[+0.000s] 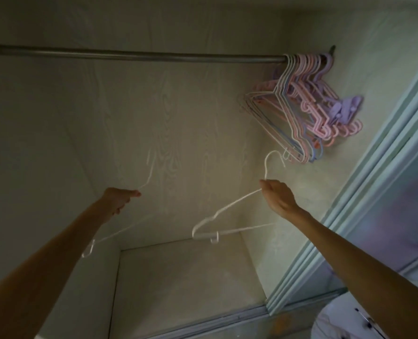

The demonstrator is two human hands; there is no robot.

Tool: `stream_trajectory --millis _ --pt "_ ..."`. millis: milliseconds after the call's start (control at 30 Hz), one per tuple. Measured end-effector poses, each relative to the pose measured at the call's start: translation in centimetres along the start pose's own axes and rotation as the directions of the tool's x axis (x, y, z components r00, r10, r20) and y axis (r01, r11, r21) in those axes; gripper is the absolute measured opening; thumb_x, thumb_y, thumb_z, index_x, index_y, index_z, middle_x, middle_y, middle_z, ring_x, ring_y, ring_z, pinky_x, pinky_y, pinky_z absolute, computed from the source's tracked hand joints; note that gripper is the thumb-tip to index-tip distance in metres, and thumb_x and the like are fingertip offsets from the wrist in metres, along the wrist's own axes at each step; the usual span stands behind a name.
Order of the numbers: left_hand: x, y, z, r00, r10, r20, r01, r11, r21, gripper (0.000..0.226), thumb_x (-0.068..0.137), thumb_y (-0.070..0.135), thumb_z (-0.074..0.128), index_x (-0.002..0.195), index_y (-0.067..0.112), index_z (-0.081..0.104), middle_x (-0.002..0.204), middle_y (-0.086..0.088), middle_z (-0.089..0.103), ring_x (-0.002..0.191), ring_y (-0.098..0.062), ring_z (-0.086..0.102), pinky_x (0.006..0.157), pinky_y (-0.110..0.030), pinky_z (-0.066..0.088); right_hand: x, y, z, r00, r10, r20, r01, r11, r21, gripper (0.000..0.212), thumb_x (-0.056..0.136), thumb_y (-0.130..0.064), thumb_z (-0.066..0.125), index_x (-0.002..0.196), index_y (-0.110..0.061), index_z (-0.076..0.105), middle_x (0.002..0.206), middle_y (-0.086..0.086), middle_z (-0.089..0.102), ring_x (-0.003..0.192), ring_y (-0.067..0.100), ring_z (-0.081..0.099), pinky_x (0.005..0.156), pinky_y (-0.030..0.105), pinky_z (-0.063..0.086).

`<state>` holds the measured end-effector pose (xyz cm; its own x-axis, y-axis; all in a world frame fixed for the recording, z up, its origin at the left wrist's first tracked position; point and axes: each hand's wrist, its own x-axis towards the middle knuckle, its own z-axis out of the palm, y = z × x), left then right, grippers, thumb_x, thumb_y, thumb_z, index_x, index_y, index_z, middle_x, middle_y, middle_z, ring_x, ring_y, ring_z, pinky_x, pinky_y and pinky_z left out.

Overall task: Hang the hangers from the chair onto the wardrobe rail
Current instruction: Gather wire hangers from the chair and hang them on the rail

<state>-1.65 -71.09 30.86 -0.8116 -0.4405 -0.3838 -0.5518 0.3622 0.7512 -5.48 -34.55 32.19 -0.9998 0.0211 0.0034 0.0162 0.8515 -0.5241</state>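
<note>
A grey metal wardrobe rail (134, 55) runs across the top of the view. At its right end hang several pink, purple, blue and white hangers (308, 104), bunched together. My right hand (277, 197) pinches a white wire hanger (227, 209) near its neck, hook pointing up, well below the rail and just under the bunch. My left hand (120, 198) grips a second white wire hanger (120, 232), blurred, its hook reaching up and its shoulder hanging down by my forearm. Both hands are raised inside the wardrobe.
The wardrobe's pale wood-grain back wall (154, 118) faces me, with a shelf or floor panel (186, 272) below. A light blue sliding door frame (364, 192) stands at the right. The rail's left and middle stretch carries no hangers.
</note>
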Motion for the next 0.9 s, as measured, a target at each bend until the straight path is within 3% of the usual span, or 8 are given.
stream_trajectory --millis 100,233,367,467,567,700,800,900 --pt "0.5 2.2 1.2 0.999 -0.022 0.046 0.028 0.992 -0.124 0.023 0.088 0.02 0.063 0.068 0.011 0.054 0.054 -0.004 0.038 0.018 -0.006 0.029 0.027 -0.007 0.019 -0.1 -2.5 -0.1 0.98 -0.133 0.149 0.158 0.973 -0.169 0.038 0.102 -0.029 0.025 0.104 -0.006 0.057 0.12 0.016 0.055 0.118 0.033 0.045 0.099 0.037 0.03" --pt "1.3 5.5 3.1 0.988 0.032 0.151 0.005 0.971 -0.238 0.027 0.092 0.016 0.055 0.066 0.015 0.051 0.026 0.008 0.038 0.016 -0.002 0.028 0.029 -0.002 0.018 0.7 -4.8 -0.5 0.959 -0.178 0.22 0.242 0.918 -0.315 0.039 0.101 -0.033 0.023 0.118 -0.013 0.051 0.128 0.009 0.04 0.122 0.026 0.036 0.104 0.042 0.03" --pt "1.3 8.6 4.6 0.973 0.126 0.192 -0.049 0.931 -0.362 0.028 0.095 0.008 0.045 0.069 0.014 0.052 0.047 0.002 0.045 0.017 -0.001 0.03 0.029 -0.003 0.017 1.1 -7.6 -3.2 0.928 -0.068 0.367 0.172 0.95 -0.259 0.045 0.102 -0.033 0.018 0.137 -0.014 0.04 0.136 0.013 0.043 0.122 0.031 0.047 0.1 0.039 0.036" --pt "1.4 11.2 5.4 0.967 0.158 0.199 -0.052 0.89 -0.453 0.026 0.096 0.008 0.042 0.075 0.01 0.058 0.045 0.002 0.047 0.019 0.0 0.033 0.03 -0.004 0.021 2.5 -9.0 -5.0 0.892 -0.071 0.446 0.115 0.991 -0.073 0.041 0.099 -0.01 0.031 0.139 -0.002 0.037 0.114 0.013 0.053 0.089 0.025 0.056 0.085 0.036 0.047" --pt "1.1 13.6 6.2 0.954 0.192 0.231 -0.035 0.835 -0.55 0.033 0.098 0.009 0.038 0.07 0.01 0.054 0.027 0.007 0.043 0.019 0.0 0.033 0.03 -0.003 0.02 4.7 -9.1 -6.2 0.93 -0.103 0.354 0.074 0.993 0.094 0.048 0.096 -0.002 0.03 0.144 -0.011 0.03 0.092 0.002 0.058 0.062 0.016 0.053 0.062 0.027 0.046" --pt "0.6 17.1 6.9 0.948 0.233 0.218 -0.082 0.84 -0.537 0.031 0.098 0.012 0.039 0.074 0.014 0.058 0.051 0.005 0.049 0.034 -0.005 0.038 0.035 -0.012 0.026 8.1 -9.7 -8.5 0.987 -0.134 0.091 0.119 0.98 0.158 0.034 0.098 -0.005 0.029 0.128 -0.009 0.044 0.067 0.001 0.052 0.044 0.013 0.045 0.036 0.016 0.034" --pt "-0.1 19.0 7.2 0.937 0.281 0.208 -0.147 0.858 -0.493 0.021 0.097 0.01 0.041 0.093 0.01 0.062 0.062 0.001 0.042 0.047 -0.01 0.032 0.037 -0.014 0.025 10.4 -10.6 -10.3 0.985 -0.172 0.0 0.172 0.984 0.05 0.036 0.098 -0.007 0.03 0.068 -0.015 0.048 0.076 0.008 0.061 0.049 0.01 0.044 0.043 0.014 0.033" --pt "0.0 21.1 6.8 0.935 0.331 0.126 -0.24 0.855 -0.46 0.023 0.095 0.01 0.045 0.108 0.006 0.064 0.063 0.0 0.044 0.051 -0.011 0.033 0.045 -0.021 0.026 12.4 -12.1 -12.6 0.978 -0.199 -0.065 0.199 0.98 0.002 0.04 0.097 -0.006 0.035 0.062 -0.015 0.052 0.095 0.018 0.068 0.056 0.01 0.05 0.056 0.017 0.04"
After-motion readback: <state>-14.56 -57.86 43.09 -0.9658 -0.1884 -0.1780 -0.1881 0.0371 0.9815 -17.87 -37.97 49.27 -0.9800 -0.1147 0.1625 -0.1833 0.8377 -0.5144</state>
